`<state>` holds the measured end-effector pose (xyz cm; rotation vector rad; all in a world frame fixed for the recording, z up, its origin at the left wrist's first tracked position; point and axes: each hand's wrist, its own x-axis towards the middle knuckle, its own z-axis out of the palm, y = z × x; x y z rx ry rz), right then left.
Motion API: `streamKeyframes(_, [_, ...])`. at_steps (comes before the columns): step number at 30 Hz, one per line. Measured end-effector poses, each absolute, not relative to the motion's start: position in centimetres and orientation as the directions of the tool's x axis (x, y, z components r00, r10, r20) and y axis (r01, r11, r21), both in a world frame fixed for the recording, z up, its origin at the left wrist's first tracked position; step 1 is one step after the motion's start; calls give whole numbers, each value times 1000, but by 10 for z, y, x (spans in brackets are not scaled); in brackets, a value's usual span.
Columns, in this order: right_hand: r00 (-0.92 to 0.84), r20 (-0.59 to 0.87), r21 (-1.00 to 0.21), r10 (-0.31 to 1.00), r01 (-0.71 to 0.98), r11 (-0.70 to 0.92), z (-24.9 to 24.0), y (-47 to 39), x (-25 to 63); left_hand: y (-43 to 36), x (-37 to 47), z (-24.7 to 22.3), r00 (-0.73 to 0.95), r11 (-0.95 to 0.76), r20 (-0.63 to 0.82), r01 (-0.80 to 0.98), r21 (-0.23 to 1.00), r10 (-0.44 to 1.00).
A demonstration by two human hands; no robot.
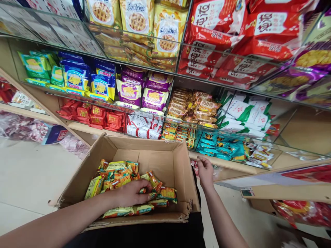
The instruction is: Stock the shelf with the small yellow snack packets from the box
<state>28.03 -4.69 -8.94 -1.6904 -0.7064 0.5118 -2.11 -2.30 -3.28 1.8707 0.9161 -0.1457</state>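
An open cardboard box [144,154] rests on my lap, with small yellow, orange and green snack packets [117,179] piled inside. My left hand [134,193] reaches into it, its fingers curled over some packets and its thumb low at the front. How many packets lie under the palm is hidden. Just outside the box's right wall, my right hand [206,170] hovers before the lowest shelf with its fingers bent and closed. Nothing shows between them. Similar yellow-orange packets [178,133] fill a shelf compartment behind the box.
Glass-fronted shelves carry red packets [98,115], white packets [144,126], teal packets [219,146] and brown biscuit packs [205,108]. Larger yellow cookie bags [137,17] and red bags [214,20] sit higher. Bagged goods [26,127] lie left; a wooden ledge [284,191] juts in at right.
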Motion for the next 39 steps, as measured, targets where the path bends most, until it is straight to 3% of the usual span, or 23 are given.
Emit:
streamKeyframes(2, [671,191,-948,717,316,-44,-53,-49,269,-21,-20,-36,683,-177,-452,642,746,574])
streamKeyframes(4, [525,367,-885,768,452,114,-16,-49,248,-16,-20,-41,675,-141,-407,602,786,615])
streamKeyframes(5, [419,381,-859,824,489,149,-1,-47,235,-13,-19,-44,677,-119,-377,566,816,633])
streamKeyframes(8, [-7,155,-857,988,496,138,17,-36,195,-2,-17,-50,630,-28,-259,408,913,732])
streamKeyframes(11, [-196,-146,-873,970,486,-34,1,-19,160,7,-13,-46,458,75,-160,199,977,875])
streamKeyframes(13, [-223,-250,-890,942,437,-133,-17,-11,143,8,-10,-39,372,146,-156,55,988,915])
streamKeyframes(16, [-245,-324,-940,914,195,-281,-35,-8,127,6,-8,-27,281,230,-184,-140,963,942])
streamKeyframes(20, [-183,-410,-905,894,-44,-424,-36,-7,128,6,-7,-22,277,357,-272,-334,872,922])
streamKeyframes(23, [-76,-378,-923,923,-39,-382,-29,-5,136,8,-9,-24,356,435,-335,-253,864,872])
streamKeyframes(28, [-129,-295,-952,947,-40,-302,-24,-4,145,16,-14,-26,401,563,-447,-243,790,800])
streamKeyframes(36, [-98,-292,-947,951,-111,-302,-25,-3,141,10,-11,-21,501,593,-429,-230,771,752])
streamKeyframes(39, [-40,-245,-969,969,6,-245,-30,-2,142,8,-8,-21,566,599,-445,-111,793,694])
